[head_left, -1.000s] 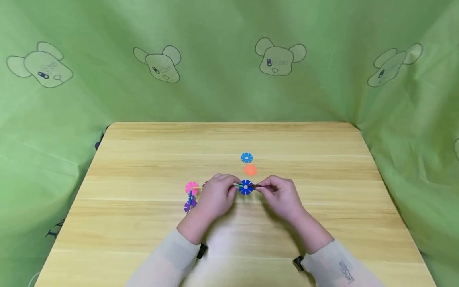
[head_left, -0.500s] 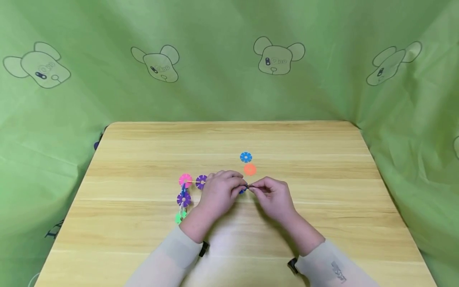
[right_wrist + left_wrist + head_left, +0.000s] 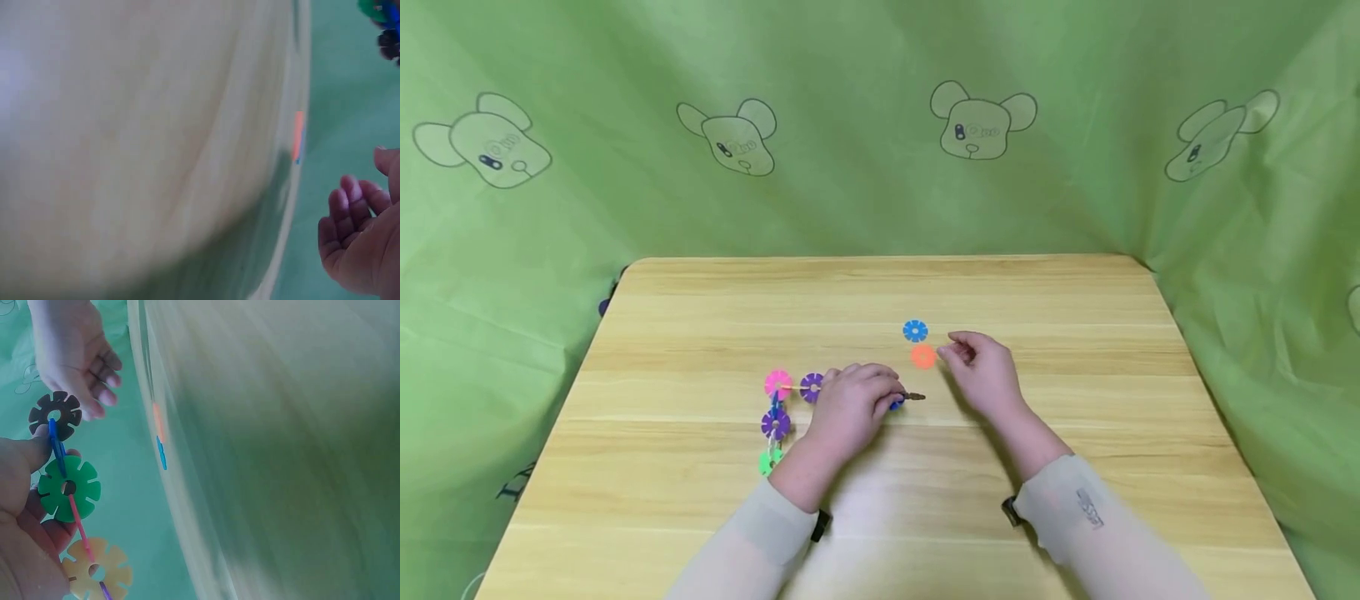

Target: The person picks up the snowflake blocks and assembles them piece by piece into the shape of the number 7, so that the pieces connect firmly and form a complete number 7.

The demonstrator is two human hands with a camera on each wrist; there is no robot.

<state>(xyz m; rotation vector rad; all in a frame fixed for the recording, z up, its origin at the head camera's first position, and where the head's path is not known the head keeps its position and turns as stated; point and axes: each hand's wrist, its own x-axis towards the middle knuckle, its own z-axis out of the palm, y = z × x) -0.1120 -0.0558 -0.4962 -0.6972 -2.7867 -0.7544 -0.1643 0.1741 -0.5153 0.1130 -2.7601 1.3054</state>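
My left hand [image 3: 853, 404] pinches a chain of notched plastic interlocking discs near its right end. In the left wrist view a brown disc [image 3: 70, 420] ends the chain, slotted to a blue disc [image 3: 57, 445] seen edge-on at the thumb. Below follow a green disc [image 3: 51, 499], a pink one [image 3: 82, 531] edge-on and a yellow disc [image 3: 117, 572]. Left of the hand, the chain continues with a purple disc [image 3: 806, 385], then bends at a pink disc [image 3: 778, 377]. My right hand [image 3: 988, 379], holding nothing, has loosely bent fingers right beside a loose orange disc [image 3: 916, 359].
A loose light blue disc [image 3: 907, 332] lies just behind the orange one on the wooden table [image 3: 1075, 333]. The chain's bent part runs toward the left forearm, ending in view at a bright green disc [image 3: 767, 459]. A green printed curtain [image 3: 865, 200] surrounds the table.
My right hand has let go of the brown disc and moved back toward the orange disc. My left hand keeps the chain, whose left part has shifted left and shows more.
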